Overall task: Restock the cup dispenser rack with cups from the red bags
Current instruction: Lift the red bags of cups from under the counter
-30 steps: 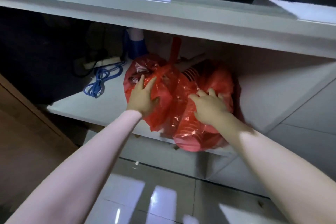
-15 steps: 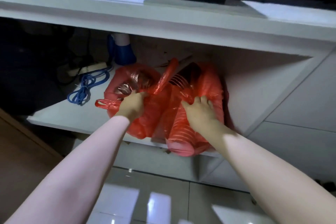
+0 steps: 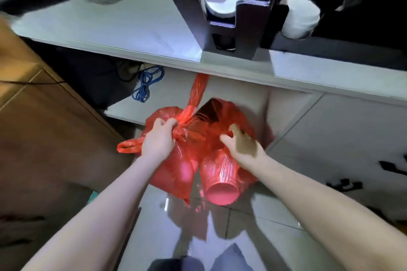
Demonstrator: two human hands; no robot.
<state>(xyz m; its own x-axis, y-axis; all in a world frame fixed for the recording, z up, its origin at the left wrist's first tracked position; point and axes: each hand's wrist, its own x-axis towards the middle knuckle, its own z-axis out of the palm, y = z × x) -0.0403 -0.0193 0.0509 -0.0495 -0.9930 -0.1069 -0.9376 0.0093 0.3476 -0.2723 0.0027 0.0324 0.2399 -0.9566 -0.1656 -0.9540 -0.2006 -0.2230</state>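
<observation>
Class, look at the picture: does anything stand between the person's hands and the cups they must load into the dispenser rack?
Yes. The red bag still wraps the cup stacks; its knotted handles sit in the left hand, and the right hand touches only plastic.

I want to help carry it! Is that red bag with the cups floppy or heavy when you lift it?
Probably floppy: the red bag is thin crinkly plastic, bunched where the left hand grips its knot. Probably light for its size, since it seems to hold stacked cups. The stacks may shift or poke out, so the right hand steadies them.
</observation>
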